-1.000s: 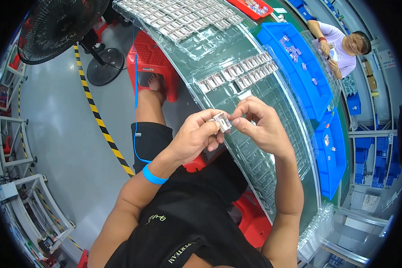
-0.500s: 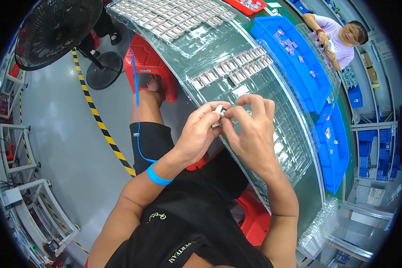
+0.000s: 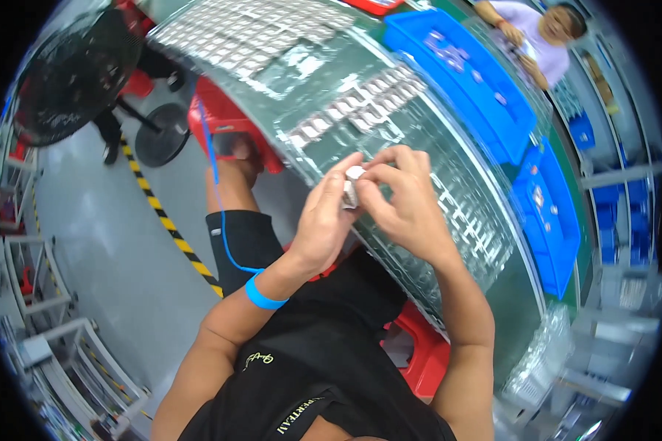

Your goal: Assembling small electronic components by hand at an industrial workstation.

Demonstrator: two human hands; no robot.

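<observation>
In the middle of the head view, my left hand pinches a small silvery-white metal part between thumb and fingers. My right hand meets it from the other side, thumb and forefinger pressed on the part's upper end. The fingers cover much of it, so its exact kind cannot be made out. Both hands are held above the near edge of a clear plastic tray with empty pockets. Beyond them, rows of similar silvery parts lie in the tray. My left wrist wears a blue band with a blue cord.
A larger filled tray lies at the far left of the green table. Two blue bins with small pieces stand along the right, a co-worker behind them. Red stools, a black fan and stacked clear trays surround the table.
The whole view has shifted and blurred slightly. The metal part has been turned in my fingers, more upright now, and both hands stay closed on it.
</observation>
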